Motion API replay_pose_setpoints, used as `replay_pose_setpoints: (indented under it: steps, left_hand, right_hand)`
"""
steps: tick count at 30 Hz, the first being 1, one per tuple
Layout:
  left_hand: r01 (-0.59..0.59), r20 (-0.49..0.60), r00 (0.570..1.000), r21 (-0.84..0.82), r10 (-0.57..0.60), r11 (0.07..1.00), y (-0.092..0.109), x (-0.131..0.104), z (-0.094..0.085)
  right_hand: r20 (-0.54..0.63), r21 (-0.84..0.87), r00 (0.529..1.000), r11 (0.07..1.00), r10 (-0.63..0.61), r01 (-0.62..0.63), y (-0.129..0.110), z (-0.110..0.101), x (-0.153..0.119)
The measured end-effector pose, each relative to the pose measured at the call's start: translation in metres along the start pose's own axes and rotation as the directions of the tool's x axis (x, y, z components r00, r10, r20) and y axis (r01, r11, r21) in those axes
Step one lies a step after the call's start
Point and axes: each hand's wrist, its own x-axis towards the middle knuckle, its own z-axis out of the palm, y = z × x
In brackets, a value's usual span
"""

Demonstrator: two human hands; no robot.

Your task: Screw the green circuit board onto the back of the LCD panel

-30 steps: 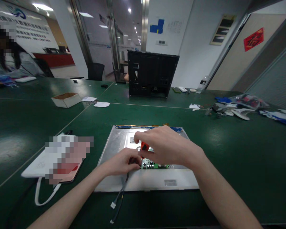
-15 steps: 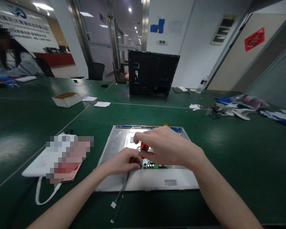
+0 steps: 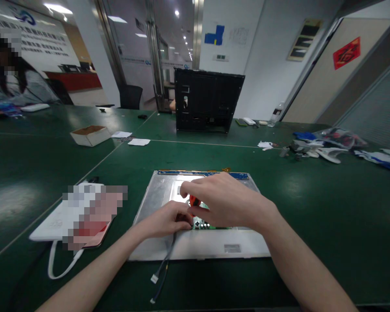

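Note:
An LCD panel (image 3: 198, 250) lies on the green table with its metal back up. A green circuit board (image 3: 214, 226) sits on its middle, partly covered by my hands. My right hand (image 3: 219, 197) is closed around the red and black handle of a screwdriver (image 3: 195, 201), held over the board; the tip is hidden. My left hand (image 3: 169, 219) rests at the board's left edge, its fingers bent together against or near the screwdriver's lower end. Whatever those fingertips grip is hidden. Dark cables (image 3: 167, 260) with white plugs run from under my left hand over the panel's front edge.
To the left lie a white device (image 3: 48, 225) with a white cable and a pink phone-like item (image 3: 102, 234). A black monitor housing (image 3: 209, 102) stands at the back. Further off are an open box (image 3: 91, 138), a bottle (image 3: 276, 115) and a seated person (image 3: 22, 84).
My right hand and the screwdriver have shifted very slightly to the left. My left hand, the panel and the cables look almost unchanged.

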Motion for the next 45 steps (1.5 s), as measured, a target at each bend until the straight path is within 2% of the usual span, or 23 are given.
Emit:
replay_pose_setpoints:
  steps: [6,18,28,35,45]
  left_hand:
    - [0.034,-0.026,0.999,-0.005,-0.034,0.999,0.0015,-0.0020,0.0009]
    - [-0.011,-0.040,0.999,0.089,0.014,0.996,0.0037,-0.0032,0.0004]
    - [-0.031,-0.035,0.999,0.040,0.033,0.999,0.0027,-0.0035,0.0008]
    - [-0.006,-0.069,0.998,0.123,0.015,0.992,0.0041,-0.0029,0.0011]
    - [-0.022,-0.065,0.997,0.083,0.028,0.996,0.0032,-0.0024,0.0012]
  right_hand:
    - [-0.006,-0.005,1.000,1.000,-0.015,0.015,0.0003,0.0024,0.0005]
    - [0.014,0.018,1.000,1.000,-0.021,0.021,-0.0010,-0.0004,-0.0010]
    - [-0.010,-0.055,1.000,0.998,0.006,-0.006,-0.0016,0.0028,0.0019]
    - [-0.024,-0.071,1.000,0.997,-0.016,0.014,-0.0016,0.0046,0.0038]
    - [-0.024,-0.079,1.000,0.997,0.005,-0.007,-0.0015,0.0027,0.0015]
